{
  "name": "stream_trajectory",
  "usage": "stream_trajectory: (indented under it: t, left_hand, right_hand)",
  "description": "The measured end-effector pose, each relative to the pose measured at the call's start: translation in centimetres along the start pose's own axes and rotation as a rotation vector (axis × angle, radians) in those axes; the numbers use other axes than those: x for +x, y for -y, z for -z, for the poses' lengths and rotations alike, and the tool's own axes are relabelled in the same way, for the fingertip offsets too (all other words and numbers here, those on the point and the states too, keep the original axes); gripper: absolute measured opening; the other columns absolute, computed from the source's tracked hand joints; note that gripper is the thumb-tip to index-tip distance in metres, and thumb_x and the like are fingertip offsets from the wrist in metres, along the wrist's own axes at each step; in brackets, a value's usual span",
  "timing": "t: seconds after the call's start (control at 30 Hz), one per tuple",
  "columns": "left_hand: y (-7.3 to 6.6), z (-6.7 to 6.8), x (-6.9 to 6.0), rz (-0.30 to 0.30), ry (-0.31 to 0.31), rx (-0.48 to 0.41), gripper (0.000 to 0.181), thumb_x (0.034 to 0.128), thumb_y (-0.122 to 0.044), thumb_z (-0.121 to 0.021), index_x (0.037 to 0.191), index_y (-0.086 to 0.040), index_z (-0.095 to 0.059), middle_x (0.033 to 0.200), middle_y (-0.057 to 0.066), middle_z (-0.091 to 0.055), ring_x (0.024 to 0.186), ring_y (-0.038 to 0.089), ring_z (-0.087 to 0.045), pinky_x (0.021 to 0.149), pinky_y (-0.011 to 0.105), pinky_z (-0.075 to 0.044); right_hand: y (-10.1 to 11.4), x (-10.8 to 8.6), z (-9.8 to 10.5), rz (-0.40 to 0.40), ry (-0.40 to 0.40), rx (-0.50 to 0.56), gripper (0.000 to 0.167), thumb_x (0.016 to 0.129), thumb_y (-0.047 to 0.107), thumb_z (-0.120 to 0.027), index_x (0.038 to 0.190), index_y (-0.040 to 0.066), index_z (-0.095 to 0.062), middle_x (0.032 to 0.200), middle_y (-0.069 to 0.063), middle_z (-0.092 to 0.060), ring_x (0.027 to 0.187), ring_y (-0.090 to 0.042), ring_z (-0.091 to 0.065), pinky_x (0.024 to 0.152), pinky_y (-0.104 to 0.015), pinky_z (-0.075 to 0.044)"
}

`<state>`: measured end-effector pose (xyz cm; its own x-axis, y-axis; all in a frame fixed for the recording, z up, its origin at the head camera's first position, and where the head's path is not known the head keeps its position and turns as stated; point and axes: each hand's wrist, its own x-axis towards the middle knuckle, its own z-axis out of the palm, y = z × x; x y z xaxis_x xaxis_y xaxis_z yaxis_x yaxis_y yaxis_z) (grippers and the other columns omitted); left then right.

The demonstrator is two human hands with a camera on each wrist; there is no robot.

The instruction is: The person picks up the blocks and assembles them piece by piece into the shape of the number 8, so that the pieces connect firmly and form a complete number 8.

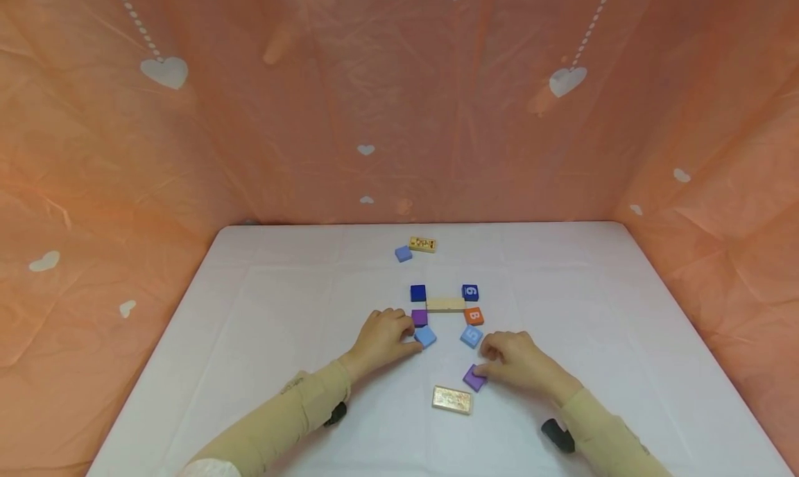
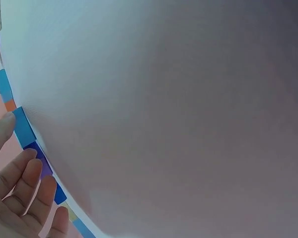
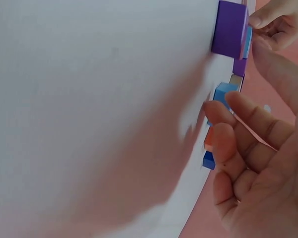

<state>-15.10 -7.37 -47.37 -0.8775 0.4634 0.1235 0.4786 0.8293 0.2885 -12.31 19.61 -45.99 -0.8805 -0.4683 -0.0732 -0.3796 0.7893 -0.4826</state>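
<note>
My left hand (image 1: pixel 385 338) has its thumb and index finger at opposite sides of a light blue block (image 1: pixel 426 336), pinching it. In the left wrist view that block (image 2: pixel 25 128) sits between the thumb tip and index tip. A purple block (image 1: pixel 419 317) touches its far side, close to my fingers. The thumb of my right hand (image 1: pixel 521 366) touches a second purple block (image 1: pixel 474 378). In the right wrist view the other fingers are loosely bent, apart from this purple block (image 3: pixel 230 29). A light blue block marked 5 (image 1: pixel 471 335) lies just beyond the right fingertips.
A plain wooden plank (image 1: pixel 446 304) lies between dark blue blocks (image 1: pixel 418 293), one marked 6 (image 1: pixel 470 292), and an orange block marked B (image 1: pixel 474 315). Nearer lies a gold-coloured block (image 1: pixel 452 400). Farther back are a printed wooden block (image 1: pixel 422 244) and a periwinkle block (image 1: pixel 403 254).
</note>
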Motion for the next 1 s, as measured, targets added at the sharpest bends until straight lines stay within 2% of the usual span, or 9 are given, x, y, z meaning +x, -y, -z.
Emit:
stream_trajectory:
  t: [0.23, 0.4, 0.6, 1.0]
  left_hand:
    - [-0.07, 0.06, 0.09, 0.003, 0.013, -0.002, 0.031, 0.0745, -0.045, -0.072, 0.079, -0.017, -0.063, 0.073, -0.007, -0.055, 0.07, 0.01, -0.049, 0.069, 0.027, -0.036]
    - [-0.06, 0.04, 0.11, 0.011, 0.019, -0.015, 0.031, 0.0747, -0.045, -0.073, 0.081, -0.016, -0.065, 0.074, -0.007, -0.057, 0.071, 0.01, -0.05, 0.069, 0.027, -0.037]
    - [-0.09, -0.01, 0.1, 0.006, 0.027, -0.016, 0.029, 0.0753, -0.044, -0.072, 0.08, -0.016, -0.065, 0.074, -0.007, -0.058, 0.071, 0.01, -0.05, 0.069, 0.027, -0.037]
    - [-0.01, -0.14, 0.16, -0.007, 0.02, 0.001, 0.028, 0.0754, -0.042, -0.073, 0.081, -0.015, -0.065, 0.074, -0.006, -0.058, 0.07, 0.01, -0.05, 0.068, 0.027, -0.038]
  right_hand:
    - [0.46, -0.13, -0.03, 0.027, 0.037, -0.053, 0.034, 0.07, 0.048, -0.075, 0.084, 0.02, -0.061, 0.076, 0.013, -0.055, 0.07, -0.004, -0.044, 0.073, -0.03, -0.035]
    - [0.87, -0.33, 0.03, 0.059, 0.044, -0.089, 0.04, 0.066, 0.051, -0.076, 0.082, 0.019, -0.058, 0.074, 0.013, -0.053, 0.069, -0.003, -0.042, 0.072, -0.03, -0.033]
    - [0.92, -0.54, 0.0, 0.092, 0.035, -0.132, 0.037, 0.068, 0.049, -0.076, 0.079, 0.02, -0.056, 0.071, 0.014, -0.048, 0.066, -0.001, -0.038, 0.069, -0.028, -0.029]
    - [0.83, -0.65, 0.11, 0.119, 0.018, -0.127, 0.029, 0.071, 0.042, -0.075, 0.078, 0.02, -0.057, 0.072, 0.014, -0.051, 0.068, 0.0, -0.041, 0.07, -0.029, -0.03]
